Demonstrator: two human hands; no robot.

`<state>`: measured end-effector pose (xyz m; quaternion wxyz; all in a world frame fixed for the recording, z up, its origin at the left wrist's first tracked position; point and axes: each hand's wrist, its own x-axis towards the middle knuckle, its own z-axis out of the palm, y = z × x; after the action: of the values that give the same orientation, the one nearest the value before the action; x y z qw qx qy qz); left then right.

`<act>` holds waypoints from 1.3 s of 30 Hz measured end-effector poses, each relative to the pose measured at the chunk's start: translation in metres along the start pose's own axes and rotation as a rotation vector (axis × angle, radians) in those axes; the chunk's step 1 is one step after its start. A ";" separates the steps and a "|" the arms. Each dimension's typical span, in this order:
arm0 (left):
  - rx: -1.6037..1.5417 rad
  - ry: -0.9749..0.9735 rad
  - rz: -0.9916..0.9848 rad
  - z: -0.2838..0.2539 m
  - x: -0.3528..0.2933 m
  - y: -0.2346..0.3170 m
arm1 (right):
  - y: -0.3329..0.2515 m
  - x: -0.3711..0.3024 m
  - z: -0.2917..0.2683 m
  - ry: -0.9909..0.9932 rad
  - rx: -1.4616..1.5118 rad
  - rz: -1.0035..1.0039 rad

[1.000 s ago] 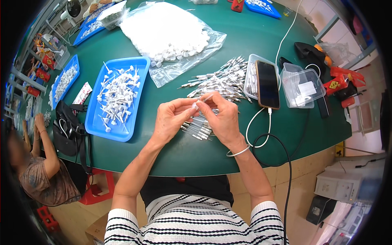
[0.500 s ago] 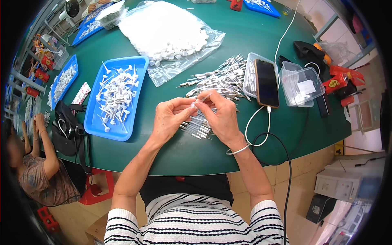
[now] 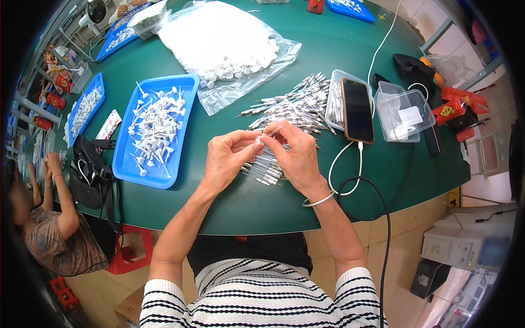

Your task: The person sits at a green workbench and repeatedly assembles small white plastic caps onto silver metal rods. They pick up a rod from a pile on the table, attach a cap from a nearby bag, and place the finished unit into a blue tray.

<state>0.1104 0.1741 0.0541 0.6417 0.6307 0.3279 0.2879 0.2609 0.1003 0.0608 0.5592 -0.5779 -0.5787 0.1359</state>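
"White marks what in the head view?"

"A small white piece (image 3: 259, 140) at the centre, above the green table (image 3: 246, 216). The left hand (image 3: 232, 156) pinches it narrowly between thumb and fingertips."

"And the right hand (image 3: 298, 154)?"

"Its thumb and forefinger close on a slender pale rod (image 3: 276, 130), the tip meeting the left fingertips. Whether rod and piece are joined cannot be told; fingers hide the contact."

"What surrounds the hands?"

"At six o'clock, just beneath them, a row of metal-tipped rods (image 3: 264, 171); at one o'clock, a loose heap of similar rods (image 3: 298, 104). Between nine and ten lies a blue tray (image 3: 125, 167) bearing white-headed sticks (image 3: 158, 128); at eleven, a clear bag (image 3: 227, 101) of white pieces; between two and three, a phone (image 3: 358, 112) leaning on a clear box (image 3: 335, 119)."
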 end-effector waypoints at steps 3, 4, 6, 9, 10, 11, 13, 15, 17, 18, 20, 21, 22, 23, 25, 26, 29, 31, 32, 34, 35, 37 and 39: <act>0.006 -0.002 -0.002 -0.001 0.000 0.000 | -0.001 0.000 0.000 -0.006 0.009 0.016; 0.005 -0.003 -0.001 -0.001 0.000 0.001 | -0.001 0.000 0.000 -0.006 0.007 0.017; 0.001 -0.005 -0.002 0.000 -0.001 0.001 | -0.002 0.000 -0.001 -0.006 0.004 0.020; -0.007 -0.005 -0.006 0.000 0.000 0.001 | -0.001 0.000 -0.001 -0.007 0.005 0.016; -0.009 -0.005 -0.007 -0.001 0.000 0.000 | -0.001 0.000 -0.001 -0.011 -0.001 0.013; -0.011 -0.005 -0.008 -0.001 0.000 0.000 | -0.002 0.000 -0.001 -0.014 -0.007 0.011; -0.015 -0.004 -0.012 -0.001 0.000 0.000 | -0.003 0.001 -0.002 -0.021 -0.022 0.007; -0.016 -0.005 -0.013 -0.001 0.000 -0.001 | -0.003 0.001 -0.003 -0.028 -0.037 0.002; -0.011 -0.008 -0.011 -0.001 0.001 -0.002 | -0.004 0.001 -0.003 -0.030 -0.028 0.014; -0.007 -0.009 -0.009 -0.001 0.001 -0.002 | -0.004 0.002 -0.003 -0.031 -0.023 0.020; 0.000 -0.013 -0.006 -0.002 0.001 -0.002 | -0.004 0.002 -0.005 -0.043 -0.022 0.026; 0.007 -0.015 -0.013 -0.002 0.001 -0.001 | -0.004 0.002 -0.005 -0.048 -0.022 0.028; 0.015 -0.017 -0.021 -0.002 0.000 0.000 | -0.003 0.002 -0.005 -0.050 -0.020 0.026; 0.022 -0.020 -0.029 -0.001 0.000 0.000 | -0.002 0.002 -0.005 -0.052 -0.017 0.024; 0.025 -0.020 -0.018 -0.002 0.000 0.000 | -0.002 0.001 -0.005 -0.058 -0.017 0.027; 0.027 -0.020 -0.012 -0.002 0.000 -0.001 | -0.002 0.001 -0.005 -0.061 -0.019 0.032; 0.017 -0.009 -0.002 -0.001 0.000 -0.002 | -0.003 0.002 -0.007 -0.075 -0.027 0.032; 0.032 -0.005 -0.002 -0.001 0.000 -0.001 | -0.003 0.002 -0.007 -0.080 -0.029 0.031; 0.040 -0.002 -0.002 0.000 0.000 -0.001 | -0.003 0.002 -0.007 -0.081 -0.028 0.034; 0.049 0.001 0.008 0.000 0.000 -0.001 | -0.003 0.002 -0.007 -0.084 -0.023 0.041; 0.054 0.003 0.013 0.000 0.000 -0.001 | -0.003 0.002 -0.007 -0.087 -0.018 0.046; 0.054 0.002 0.011 0.000 0.000 -0.001 | -0.003 0.002 -0.007 -0.089 -0.022 0.043; 0.056 0.002 0.008 0.000 -0.001 -0.001 | -0.003 0.002 -0.007 -0.087 -0.037 0.027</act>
<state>0.1097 0.1739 0.0533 0.6222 0.6496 0.3339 0.2818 0.2655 0.0976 0.0666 0.5208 -0.5895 -0.5971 0.1575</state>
